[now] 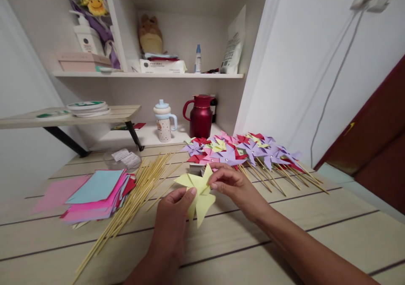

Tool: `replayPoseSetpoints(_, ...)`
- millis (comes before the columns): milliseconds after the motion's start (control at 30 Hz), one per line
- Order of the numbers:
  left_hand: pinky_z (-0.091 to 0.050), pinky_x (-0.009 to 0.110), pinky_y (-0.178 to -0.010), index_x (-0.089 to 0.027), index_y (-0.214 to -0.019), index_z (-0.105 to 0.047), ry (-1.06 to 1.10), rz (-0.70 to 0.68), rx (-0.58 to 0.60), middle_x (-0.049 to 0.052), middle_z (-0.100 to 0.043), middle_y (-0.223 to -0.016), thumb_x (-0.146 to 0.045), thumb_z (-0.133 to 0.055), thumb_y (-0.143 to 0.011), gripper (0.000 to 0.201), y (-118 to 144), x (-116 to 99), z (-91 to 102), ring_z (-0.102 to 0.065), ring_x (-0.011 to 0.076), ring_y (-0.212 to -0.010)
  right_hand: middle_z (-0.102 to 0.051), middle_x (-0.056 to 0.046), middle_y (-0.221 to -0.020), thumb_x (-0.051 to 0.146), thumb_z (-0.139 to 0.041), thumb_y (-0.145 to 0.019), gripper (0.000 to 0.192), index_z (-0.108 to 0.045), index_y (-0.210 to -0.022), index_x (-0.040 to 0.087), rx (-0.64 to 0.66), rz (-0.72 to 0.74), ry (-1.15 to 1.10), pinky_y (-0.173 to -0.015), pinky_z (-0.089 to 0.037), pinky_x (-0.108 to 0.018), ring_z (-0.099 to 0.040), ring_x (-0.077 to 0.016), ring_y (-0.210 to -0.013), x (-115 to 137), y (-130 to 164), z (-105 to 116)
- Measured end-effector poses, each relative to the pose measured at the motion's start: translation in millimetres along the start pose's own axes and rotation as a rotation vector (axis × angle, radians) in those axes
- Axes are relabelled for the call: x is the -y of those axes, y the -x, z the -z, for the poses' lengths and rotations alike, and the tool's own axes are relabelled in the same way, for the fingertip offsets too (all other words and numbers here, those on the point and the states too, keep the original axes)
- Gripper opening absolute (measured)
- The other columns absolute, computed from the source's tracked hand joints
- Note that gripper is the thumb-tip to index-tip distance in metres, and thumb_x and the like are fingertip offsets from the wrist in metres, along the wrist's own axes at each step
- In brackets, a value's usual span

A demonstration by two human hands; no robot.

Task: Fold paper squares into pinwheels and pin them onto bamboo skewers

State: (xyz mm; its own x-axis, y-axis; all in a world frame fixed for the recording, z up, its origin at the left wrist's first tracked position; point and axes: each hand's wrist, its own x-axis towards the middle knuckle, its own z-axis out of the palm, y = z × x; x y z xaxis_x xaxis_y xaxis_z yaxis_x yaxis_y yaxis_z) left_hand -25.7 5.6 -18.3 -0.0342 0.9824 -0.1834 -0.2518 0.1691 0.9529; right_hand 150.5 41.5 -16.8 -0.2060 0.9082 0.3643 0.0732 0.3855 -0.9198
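A pale yellow paper pinwheel (198, 194) is held just above the wooden tabletop (284, 230) by both of my hands. My left hand (172, 219) grips its lower left part, thumb on top. My right hand (230, 183) pinches its centre from the right with fingertips. To the left lie several thin bamboo sticks (136, 192), fanned out toward me. Behind my right hand lies a heap of finished pinwheels (240, 150) in purple, red, pink and yellow, their sticks pointing right.
A stack of coloured paper squares (95, 194) lies at the left. At the back stand a red thermos jug (200, 116) and a light blue lidded cup (163, 122). A low shelf (63, 115) with tape rolls juts out at the left. A white wall closes the right side.
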Motion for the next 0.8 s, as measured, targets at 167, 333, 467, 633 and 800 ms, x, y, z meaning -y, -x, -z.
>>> replayPoseSetpoints(167,-0.041,0.026,-0.062,-0.016,-0.071,-0.072,-0.091,-0.073,-0.035,0.002,-0.066,-0.068,-0.041,-0.074,-0.067,0.025,0.5,-2.0,-1.3,-0.053,0.0154,-0.064,-0.063,-0.002,-0.081,0.033,-0.073,-0.076,0.010,-0.071,-0.075,0.023,0.035,-0.056,-0.092,-0.076,-0.045,-0.031,-0.057,-0.0182,-0.081,-0.5,0.8,-5.8)
replayPoseSetpoints(333,-0.040,0.025,-0.061,-0.017,-0.063,-0.069,-0.215,-0.145,-0.088,0.000,-0.063,-0.064,-0.039,-0.074,-0.066,0.022,3.2,-5.7,-4.6,-0.051,0.0152,-0.063,-0.066,0.000,-0.075,0.032,-0.075,-0.073,0.012,-0.071,-0.076,0.020,0.040,-0.133,-0.072,-0.071,-0.044,-0.030,-0.057,-0.0159,-0.072,-0.4,2.0,-7.6)
replayPoseSetpoints(467,-0.039,0.025,-0.062,-0.017,-0.063,-0.069,-0.242,-0.141,-0.101,0.000,-0.062,-0.064,-0.039,-0.073,-0.066,0.022,3.2,-5.8,-4.3,-0.050,0.0153,-0.063,-0.065,0.001,-0.071,0.029,-0.077,-0.069,0.013,-0.068,-0.070,0.019,0.019,-0.150,-0.085,-0.067,-0.044,-0.028,-0.057,-0.0147,-0.069,0.2,1.6,-8.0)
replayPoseSetpoints(633,-0.040,0.025,-0.064,-0.018,-0.067,-0.071,-0.219,-0.140,-0.043,0.000,-0.064,-0.069,-0.042,-0.071,-0.069,0.024,1.8,-0.4,-2.9,-0.052,0.0165,-0.068,-0.065,0.000,-0.070,0.028,-0.076,-0.071,0.013,-0.067,-0.069,0.019,0.017,-0.133,-0.029,-0.067,-0.043,-0.028,-0.056,-0.0151,-0.069,1.4,1.8,-8.8)
replayPoseSetpoints(800,-0.041,0.026,-0.067,-0.019,-0.070,-0.073,-0.197,-0.133,-0.033,0.001,-0.068,-0.073,-0.042,-0.072,-0.069,0.023,0.8,3.9,-2.4,-0.056,0.0177,-0.071,-0.067,0.000,-0.075,0.029,-0.074,-0.072,0.013,-0.065,-0.069,0.020,0.005,-0.104,0.015,-0.070,-0.044,-0.029,-0.058,-0.0167,-0.074,1.5,1.9,-8.5)
